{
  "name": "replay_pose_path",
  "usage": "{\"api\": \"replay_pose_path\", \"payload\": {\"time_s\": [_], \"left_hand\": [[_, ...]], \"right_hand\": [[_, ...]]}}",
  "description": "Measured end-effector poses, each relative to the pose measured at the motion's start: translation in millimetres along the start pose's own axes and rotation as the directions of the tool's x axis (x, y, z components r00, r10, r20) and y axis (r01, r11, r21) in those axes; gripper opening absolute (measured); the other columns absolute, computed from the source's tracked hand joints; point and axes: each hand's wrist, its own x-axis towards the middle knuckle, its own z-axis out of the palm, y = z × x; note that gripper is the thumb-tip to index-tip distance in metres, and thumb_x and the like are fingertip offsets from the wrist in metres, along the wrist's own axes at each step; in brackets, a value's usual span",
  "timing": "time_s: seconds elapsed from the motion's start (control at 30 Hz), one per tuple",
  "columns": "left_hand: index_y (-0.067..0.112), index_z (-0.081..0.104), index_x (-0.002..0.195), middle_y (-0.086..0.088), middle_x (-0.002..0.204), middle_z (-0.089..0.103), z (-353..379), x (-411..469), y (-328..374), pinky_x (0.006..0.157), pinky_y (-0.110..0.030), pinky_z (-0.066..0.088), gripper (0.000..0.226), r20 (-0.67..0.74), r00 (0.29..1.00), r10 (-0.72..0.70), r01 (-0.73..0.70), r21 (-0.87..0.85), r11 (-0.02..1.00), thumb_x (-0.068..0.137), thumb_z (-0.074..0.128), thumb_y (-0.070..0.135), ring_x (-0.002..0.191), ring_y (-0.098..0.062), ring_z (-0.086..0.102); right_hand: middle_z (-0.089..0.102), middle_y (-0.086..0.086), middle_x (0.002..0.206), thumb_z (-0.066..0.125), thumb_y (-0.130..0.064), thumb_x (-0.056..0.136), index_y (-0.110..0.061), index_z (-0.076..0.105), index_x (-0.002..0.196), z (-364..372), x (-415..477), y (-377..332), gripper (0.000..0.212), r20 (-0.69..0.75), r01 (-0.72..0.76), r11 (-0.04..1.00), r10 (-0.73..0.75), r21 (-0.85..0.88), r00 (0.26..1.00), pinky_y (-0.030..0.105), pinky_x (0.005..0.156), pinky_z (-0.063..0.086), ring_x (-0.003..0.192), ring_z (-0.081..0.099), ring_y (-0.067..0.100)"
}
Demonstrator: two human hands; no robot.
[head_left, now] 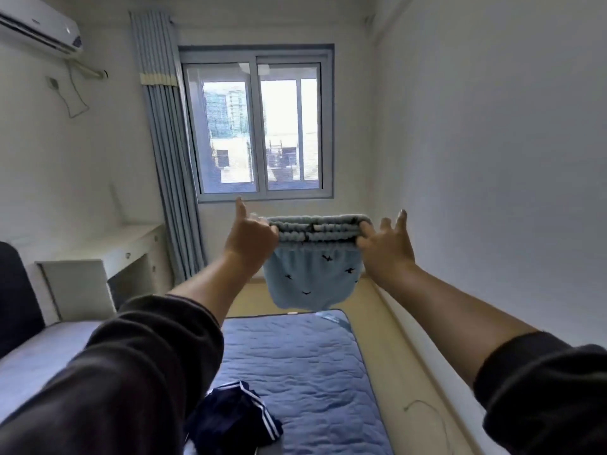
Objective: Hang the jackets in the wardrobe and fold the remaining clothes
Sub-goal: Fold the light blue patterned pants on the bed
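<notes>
Blue shorts [310, 280] are up in the air above the far end of the bed [295, 362], waistband stretched between both hands. Left hand [251, 238] grips one waistband end, fingers curled, thumb up. Right hand [384, 244] pinches the other end, remaining fingers splayed. Looks like the shake-out before folding. Suggest: hold the waistband taut and level, lower onto the middle of the bed, smooth the legs flat, fold in half. Navy striped garment [233, 418] lies bunched at the bed's near end; land clear of it.

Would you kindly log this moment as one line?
left hand grips light-blue shorts | right hand pinches shorts | navy garment lies on bed
</notes>
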Motion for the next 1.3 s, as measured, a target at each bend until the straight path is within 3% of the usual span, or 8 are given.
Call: {"api": "replay_pose_path", "payload": {"time_s": [0.23, 0.47, 0.53, 0.63, 0.87, 0.97, 1.1, 1.3], "left_hand": [[0.017, 0.058, 0.047, -0.004, 0.047, 0.054, 77, -221, 138, 0.081, -0.061, 0.052, 0.022, -0.170, 0.973, 0.155, -0.196, -0.263, 0.944, 0.052, 0.066, -0.003, 0.040, -0.022, 0.053], [0.019, 0.051, 0.036, 0.001, 0.039, 0.046, 100, -423, 215, 0.065, -0.053, 0.056, 0.039, 0.125, 0.908, 0.400, -0.246, -0.614, 0.750, 0.019, 0.083, 0.003, 0.032, -0.017, 0.046], [0.021, 0.058, 0.044, 0.003, 0.049, 0.055, 83, -453, 216, 0.061, -0.038, 0.053, 0.035, 0.197, 0.826, 0.528, -0.282, -0.667, 0.690, 0.025, 0.087, 0.014, 0.042, -0.017, 0.055], [0.021, 0.065, 0.088, 0.001, 0.096, 0.063, 63, -486, 205, 0.065, -0.028, 0.035, 0.012, 0.278, 0.643, 0.714, -0.244, -0.809, 0.534, 0.076, 0.062, 0.023, 0.086, -0.024, 0.062], [0.025, 0.045, 0.084, 0.008, 0.088, 0.053, 72, -440, 198, 0.057, -0.026, 0.031, 0.015, 0.329, 0.666, 0.670, 0.067, -0.920, 0.385, 0.078, 0.059, 0.021, 0.082, -0.016, 0.050], [0.027, 0.038, 0.076, 0.009, 0.079, 0.046, 109, -402, 223, 0.058, -0.022, 0.032, 0.027, 0.414, 0.686, 0.598, 0.326, -0.910, 0.257, 0.076, 0.057, 0.009, 0.075, -0.014, 0.046], [0.033, 0.047, 0.089, 0.001, 0.065, 0.047, 187, -345, 271, 0.052, -0.021, 0.037, 0.027, 0.607, 0.641, 0.471, 0.721, -0.686, -0.097, 0.078, 0.052, 0.009, 0.054, -0.008, 0.043], [0.026, 0.042, 0.121, -0.011, 0.104, 0.057, 308, -234, 359, 0.067, -0.020, 0.046, 0.039, 0.753, 0.612, 0.239, 0.775, -0.514, -0.367, 0.092, 0.047, 0.000, 0.078, -0.014, 0.054]], "right_hand": [[0.043, 0.011, 0.136, 0.035, -0.014, 0.096, -0.014, 0.052, 0.131, 93, -221, -129, 0.039, 0.385, 0.119, 0.988, -0.148, 0.099, 0.911, 0.067, 0.109, 0.012, 0.121, 0.042, 0.035], [0.032, 0.011, 0.146, 0.040, -0.022, 0.097, -0.016, 0.043, 0.138, 125, -399, -213, 0.042, 0.655, 0.326, 0.912, -0.405, 0.247, 0.638, 0.064, 0.110, 0.012, 0.132, 0.030, 0.036], [0.035, 0.010, 0.143, 0.045, -0.023, 0.096, -0.017, 0.046, 0.137, 119, -425, -216, 0.042, 0.681, 0.353, 0.874, -0.482, 0.332, 0.552, 0.062, 0.110, 0.012, 0.133, 0.030, 0.034], [0.046, 0.008, 0.131, 0.047, -0.026, 0.094, -0.018, 0.055, 0.128, 103, -447, -207, 0.036, 0.661, 0.378, 0.818, -0.573, 0.433, 0.484, 0.057, 0.110, 0.017, 0.124, 0.038, 0.032], [0.056, 0.000, 0.108, 0.037, -0.046, 0.082, -0.024, 0.064, 0.104, 125, -402, -174, 0.041, 0.476, 0.338, 0.742, -0.644, 0.579, 0.598, 0.039, 0.093, 0.033, 0.103, 0.048, 0.024], [0.054, -0.002, 0.099, 0.054, -0.027, 0.084, -0.020, 0.066, 0.095, 185, -358, -171, 0.018, 0.420, 0.140, 0.638, -0.640, 0.757, 0.643, 0.032, 0.078, 0.041, 0.092, 0.052, 0.019], [0.054, -0.008, 0.085, 0.061, -0.003, 0.078, -0.028, 0.059, 0.077, 287, -287, -184, 0.025, 0.473, -0.422, 0.218, -0.493, 0.880, 0.731, 0.022, 0.071, 0.045, 0.075, 0.052, 0.002], [0.054, 0.012, 0.076, 0.057, -0.012, 0.073, -0.032, 0.057, 0.081, 436, -168, -246, 0.021, 0.631, -0.669, -0.146, -0.235, 0.729, 0.739, 0.036, 0.060, 0.038, 0.066, 0.048, 0.023]]}}
